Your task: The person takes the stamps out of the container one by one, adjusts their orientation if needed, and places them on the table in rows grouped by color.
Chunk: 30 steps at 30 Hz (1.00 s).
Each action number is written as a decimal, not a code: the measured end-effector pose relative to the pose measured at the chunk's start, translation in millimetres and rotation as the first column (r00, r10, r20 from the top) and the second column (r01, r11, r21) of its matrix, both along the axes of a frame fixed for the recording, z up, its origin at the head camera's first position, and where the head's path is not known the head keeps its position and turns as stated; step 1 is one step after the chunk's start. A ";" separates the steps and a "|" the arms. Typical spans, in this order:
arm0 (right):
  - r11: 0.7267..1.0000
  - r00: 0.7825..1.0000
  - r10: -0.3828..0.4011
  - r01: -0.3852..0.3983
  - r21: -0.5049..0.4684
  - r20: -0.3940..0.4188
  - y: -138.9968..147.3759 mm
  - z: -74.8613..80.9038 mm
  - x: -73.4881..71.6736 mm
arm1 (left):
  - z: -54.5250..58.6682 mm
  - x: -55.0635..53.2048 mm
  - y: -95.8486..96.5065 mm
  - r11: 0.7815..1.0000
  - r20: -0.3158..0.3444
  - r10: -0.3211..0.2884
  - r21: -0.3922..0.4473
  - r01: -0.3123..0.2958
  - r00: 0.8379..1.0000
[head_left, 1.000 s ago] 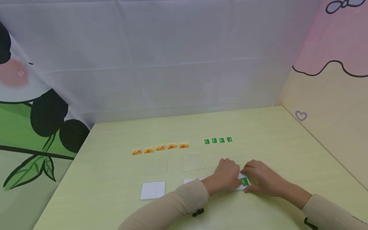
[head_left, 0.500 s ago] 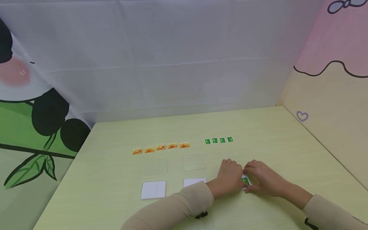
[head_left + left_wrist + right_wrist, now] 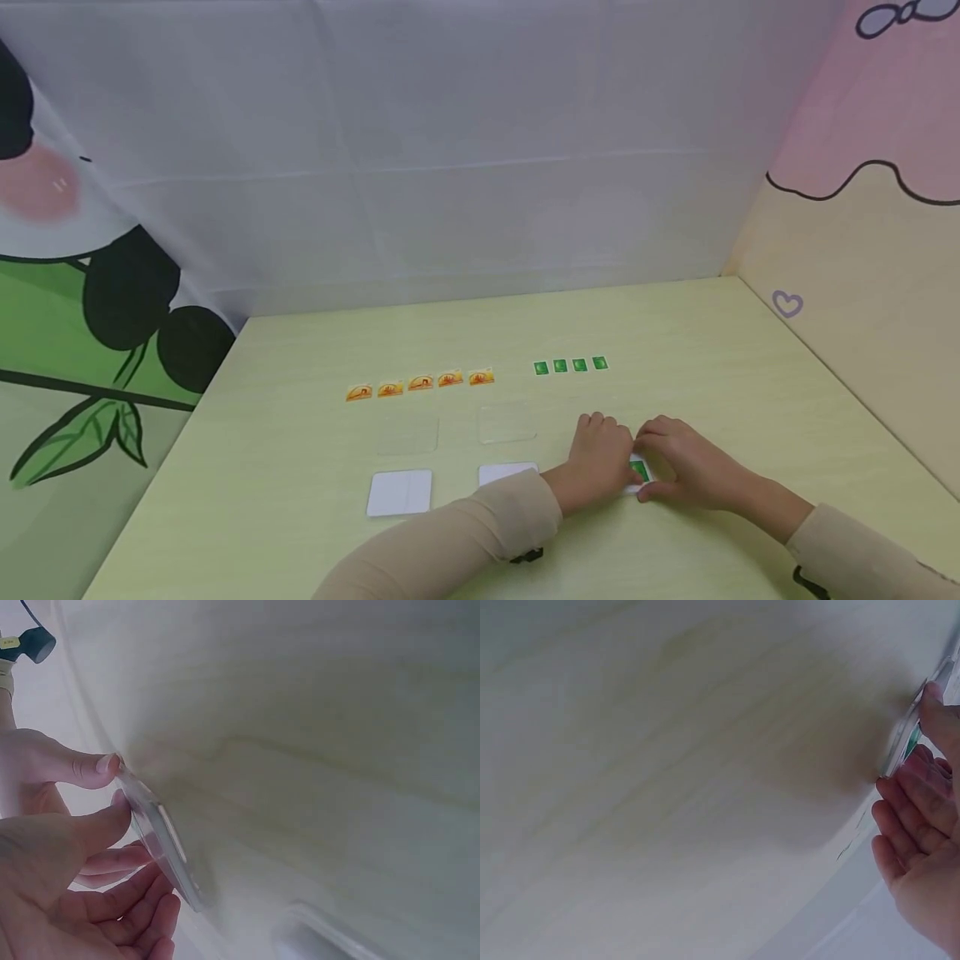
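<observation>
A white card (image 3: 166,844) lies on the table under both hands, mostly hidden by them in the head view. A small green rectangular piece (image 3: 640,470) shows at its right end. My left hand (image 3: 600,458) grips the card from the left, its thumb beside the green piece and its fingers at the far edge. From the right, my right hand (image 3: 690,467) holds the card's end between thumb and fingers. In the right wrist view the card's edge (image 3: 898,742) looks clear and shiny.
Orange pictured pieces (image 3: 421,382) form a row farther back, with small green pieces (image 3: 580,365) to their right. Two clear sheets (image 3: 408,436) lie nearer. Another white card (image 3: 400,493) is at the left; a second (image 3: 504,472) is partly behind the left sleeve.
My left hand has shifted slightly right along the white card, closer to my right hand, covering more of it. The right hand stays almost in place.
</observation>
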State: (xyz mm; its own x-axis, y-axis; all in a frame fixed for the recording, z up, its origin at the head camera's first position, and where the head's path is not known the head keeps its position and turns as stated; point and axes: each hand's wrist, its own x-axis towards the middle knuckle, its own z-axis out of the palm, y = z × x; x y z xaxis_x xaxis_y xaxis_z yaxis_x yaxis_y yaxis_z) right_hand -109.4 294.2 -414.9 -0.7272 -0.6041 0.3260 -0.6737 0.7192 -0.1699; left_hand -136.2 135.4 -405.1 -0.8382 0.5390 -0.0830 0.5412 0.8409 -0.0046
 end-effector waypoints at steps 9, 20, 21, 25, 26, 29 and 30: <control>1.000 1.000 -0.007 0.007 -0.002 0.024 0.5 -1.6 -1.8 | 1.7 -4.3 2.1 1.000 0.039 0.029 -0.005 -0.029 0.999; 0.999 0.995 -0.033 0.034 -0.003 0.094 0.1 1.7 -1.8 | 4.0 -4.8 4.1 0.997 0.046 0.071 0.009 -0.072 0.996; 0.999 0.995 -0.035 0.036 -0.005 0.097 0.2 1.7 -1.8 | 4.0 -4.9 4.3 0.997 0.048 0.075 0.013 -0.076 0.996; 0.999 0.993 -0.043 0.044 -0.013 0.110 0.6 1.3 -1.0 | 4.8 -4.8 4.9 0.995 0.063 0.092 0.025 -0.094 0.994; 0.999 0.993 -0.044 0.046 -0.015 0.109 0.9 0.8 -0.8 | 5.1 -4.5 5.0 0.995 0.065 0.095 0.029 -0.097 0.993; 0.999 0.994 -0.043 0.045 -0.019 0.097 1.5 0.1 0.2 | 5.7 -4.2 5.8 0.994 0.067 0.107 0.032 -0.109 0.992; 0.999 0.994 -0.041 0.044 -0.022 0.097 2.0 0.2 0.5 | 6.2 -4.0 5.8 0.993 0.067 0.110 0.033 -0.112 0.992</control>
